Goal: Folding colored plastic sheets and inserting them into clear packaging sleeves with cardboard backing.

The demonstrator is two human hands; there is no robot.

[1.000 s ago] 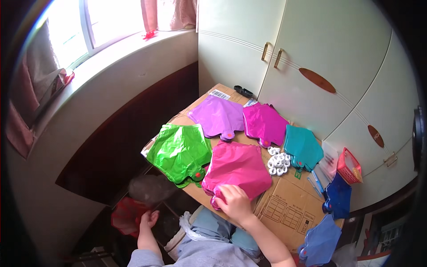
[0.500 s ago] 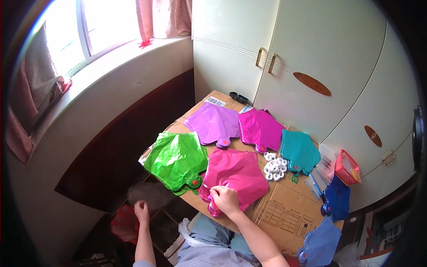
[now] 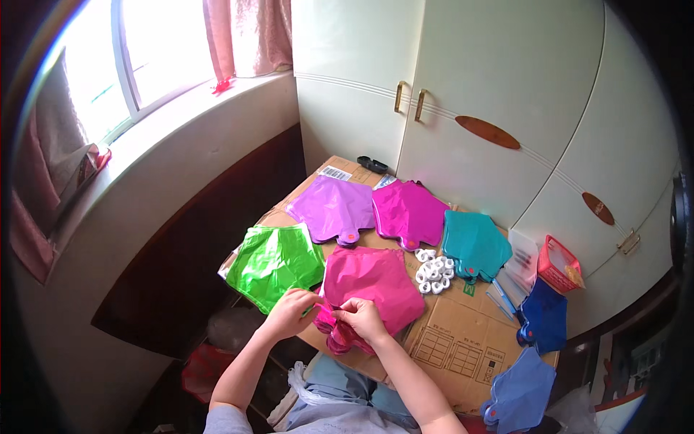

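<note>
A flat pink foil balloon (image 3: 376,282) lies on the cardboard tabletop (image 3: 463,340) in front of me. My left hand (image 3: 289,312) and my right hand (image 3: 361,318) meet at its near edge and pinch the balloon's pink neck between them. A green foil balloon (image 3: 275,262) lies just left of my left hand. Behind are a purple balloon (image 3: 334,208), a magenta balloon (image 3: 408,212) and a teal balloon (image 3: 473,246). A cluster of small white rings (image 3: 434,269) sits right of the pink balloon.
Blue foil balloons lie at the right edge (image 3: 543,318) and near right corner (image 3: 524,390). A red packet (image 3: 558,264) and clear sleeves (image 3: 517,271) sit at the far right. A black object (image 3: 372,164) rests at the back. White cupboard doors (image 3: 463,108) stand behind, a windowsill (image 3: 166,137) to the left.
My left hand has come up from low beside the table and joined my right hand at the pink balloon's near edge. The view has tilted slightly.
</note>
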